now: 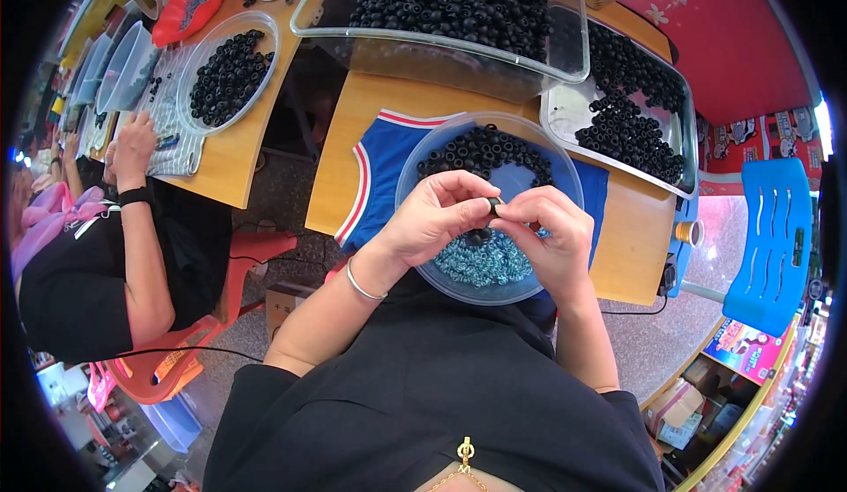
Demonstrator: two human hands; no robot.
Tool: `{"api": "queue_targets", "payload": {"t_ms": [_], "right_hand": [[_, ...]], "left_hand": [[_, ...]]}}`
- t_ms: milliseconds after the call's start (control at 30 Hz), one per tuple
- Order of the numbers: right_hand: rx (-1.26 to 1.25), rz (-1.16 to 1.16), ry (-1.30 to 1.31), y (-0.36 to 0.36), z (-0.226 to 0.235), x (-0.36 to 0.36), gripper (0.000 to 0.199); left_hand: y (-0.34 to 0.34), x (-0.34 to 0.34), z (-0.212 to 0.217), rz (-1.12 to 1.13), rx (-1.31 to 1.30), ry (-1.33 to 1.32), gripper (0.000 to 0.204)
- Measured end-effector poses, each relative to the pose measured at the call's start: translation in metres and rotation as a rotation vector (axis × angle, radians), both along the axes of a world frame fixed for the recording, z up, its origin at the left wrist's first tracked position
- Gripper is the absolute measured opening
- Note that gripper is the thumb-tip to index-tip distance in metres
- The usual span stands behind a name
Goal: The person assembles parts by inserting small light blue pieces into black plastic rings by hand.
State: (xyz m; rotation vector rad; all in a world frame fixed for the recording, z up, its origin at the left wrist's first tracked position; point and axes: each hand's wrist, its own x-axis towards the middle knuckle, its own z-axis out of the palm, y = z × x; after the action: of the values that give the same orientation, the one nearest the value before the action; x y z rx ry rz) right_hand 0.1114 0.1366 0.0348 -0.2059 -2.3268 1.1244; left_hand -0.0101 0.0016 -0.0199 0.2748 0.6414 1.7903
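Observation:
My left hand (434, 217) and my right hand (556, 229) meet above a clear round tub (513, 177). Between their fingertips they pinch one small black round piece (494, 204); the fingers cover part of it. Inside the tub, black ring-like pieces (476, 150) with holes lie along the far side. Nearer me is a heap of small teal-blue parts (483, 261), too fine to name. The tub sits on a blue cloth (388, 161) with red and white striped edging.
A large clear bin (353, 55) of black pieces stands behind the tub, with a metal tray (565, 112) of more at right. At left, a person's hand (134, 143) works beside another round tub (188, 95). A blue chair (769, 245) stands right.

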Motion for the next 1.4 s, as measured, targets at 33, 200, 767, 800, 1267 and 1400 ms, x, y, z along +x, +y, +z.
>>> {"api": "queue_targets", "payload": {"t_ms": [33, 200, 767, 800, 1267, 1400], "right_hand": [[-0.034, 0.000, -0.011, 0.000, -0.001, 0.000, 0.017], [-0.136, 0.018, -0.113, 0.000, 0.007, -0.001, 0.023], [-0.141, 0.079, -0.137, 0.006, -0.003, -0.005, 0.025], [-0.169, 0.071, -0.147, 0.008, -0.005, -0.004, 0.026], [-0.203, 0.135, -0.088, 0.028, 0.000, 0.001, 0.026], [-0.380, 0.065, -0.115, 0.025, 0.003, -0.002, 0.032]], "left_hand": [[0.000, 0.000, 0.000, 0.000, 0.000, 0.000, 0.019], [-0.002, -0.003, 0.001, -0.058, -0.047, 0.008, 0.022], [0.006, -0.014, 0.006, -0.149, -0.039, 0.027, 0.052], [0.008, -0.016, 0.006, -0.160, -0.031, 0.038, 0.050], [0.027, -0.020, 0.025, -0.239, -0.035, 0.067, 0.041], [0.034, -0.023, 0.036, -0.193, -0.058, 0.108, 0.036]]}}
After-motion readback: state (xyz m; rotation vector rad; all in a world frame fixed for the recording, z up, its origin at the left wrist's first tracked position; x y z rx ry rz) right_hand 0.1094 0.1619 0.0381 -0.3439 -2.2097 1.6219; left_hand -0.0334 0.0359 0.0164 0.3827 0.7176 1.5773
